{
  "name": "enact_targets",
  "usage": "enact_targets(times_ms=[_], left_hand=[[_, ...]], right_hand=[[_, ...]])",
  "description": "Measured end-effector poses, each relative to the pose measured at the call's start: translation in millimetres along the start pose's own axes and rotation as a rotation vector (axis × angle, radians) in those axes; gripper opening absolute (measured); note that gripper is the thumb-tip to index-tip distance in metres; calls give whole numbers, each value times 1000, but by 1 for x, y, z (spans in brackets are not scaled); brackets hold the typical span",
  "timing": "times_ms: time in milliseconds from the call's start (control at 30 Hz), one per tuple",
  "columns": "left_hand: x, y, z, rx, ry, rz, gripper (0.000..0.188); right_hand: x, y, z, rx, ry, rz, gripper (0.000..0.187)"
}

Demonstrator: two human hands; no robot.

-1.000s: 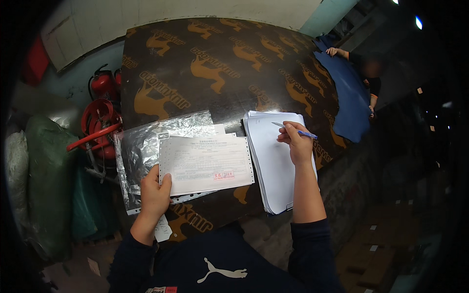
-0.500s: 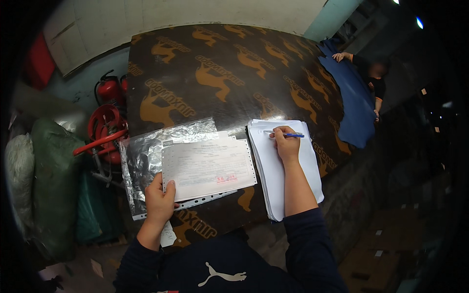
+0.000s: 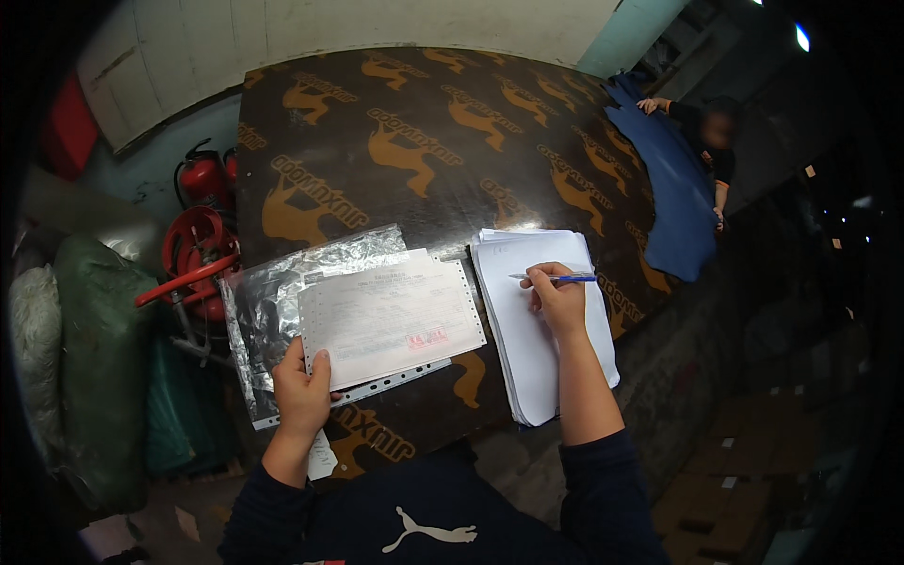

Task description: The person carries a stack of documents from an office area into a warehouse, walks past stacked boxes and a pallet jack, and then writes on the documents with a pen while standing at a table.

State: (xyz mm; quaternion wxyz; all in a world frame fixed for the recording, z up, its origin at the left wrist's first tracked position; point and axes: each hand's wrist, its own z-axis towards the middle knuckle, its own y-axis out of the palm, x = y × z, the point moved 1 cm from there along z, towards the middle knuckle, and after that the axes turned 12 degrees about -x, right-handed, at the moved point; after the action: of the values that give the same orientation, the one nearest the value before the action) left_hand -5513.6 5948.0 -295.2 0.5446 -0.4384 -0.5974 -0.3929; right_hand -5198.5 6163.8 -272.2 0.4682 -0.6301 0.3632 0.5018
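Observation:
My left hand (image 3: 302, 386) grips the left edge of some printed forms (image 3: 391, 315), thumb on top. These sheets have punched side edges and a red stamp at the lower right. Beneath them lies a clear plastic sleeve (image 3: 264, 311) with a punched strip. In my right hand (image 3: 558, 299) a blue and white pen (image 3: 574, 278) is pinched, its tip over the upper part of a stack of white paper (image 3: 532, 363). Small faint marks show near the top left of the top sheet.
The dark table (image 3: 339, 94) has an orange printed pattern. At its far right a person (image 3: 716, 141) handles a blue sheet (image 3: 664, 188). Left of the table stand a red fire extinguisher (image 3: 202, 179), a red hose reel (image 3: 193, 250) and green sacks (image 3: 104, 348). Cardboard boxes (image 3: 753, 433) sit at lower right.
My right hand with the pen has moved down the paper, away from the marks at the top. My left hand still holds the forms. The whole view has shifted slightly.

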Motion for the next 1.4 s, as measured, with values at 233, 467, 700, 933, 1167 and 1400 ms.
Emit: enact_targets(times_ms=[233,467,700,933,1167,1400], left_hand=[[0,-1,1,0,35,-17,22],[-1,-1,1,-9,47,-41,20],[-1,0,1,8,41,-54,20],[-1,-2,2,-26,41,-26,19],[-1,-1,0,-23,31,-50,21],[-8,-10,4,-70,41,-261,23]], right_hand=[[21,4,-5,3,-57,44,12],[24,5,-7,17,-39,23,12],[24,7,-7,11,-32,-33,11],[24,8,-6,12,-67,-87,10],[26,3,-5,64,-35,16,11],[31,4,-2,82,-56,-81,11]])
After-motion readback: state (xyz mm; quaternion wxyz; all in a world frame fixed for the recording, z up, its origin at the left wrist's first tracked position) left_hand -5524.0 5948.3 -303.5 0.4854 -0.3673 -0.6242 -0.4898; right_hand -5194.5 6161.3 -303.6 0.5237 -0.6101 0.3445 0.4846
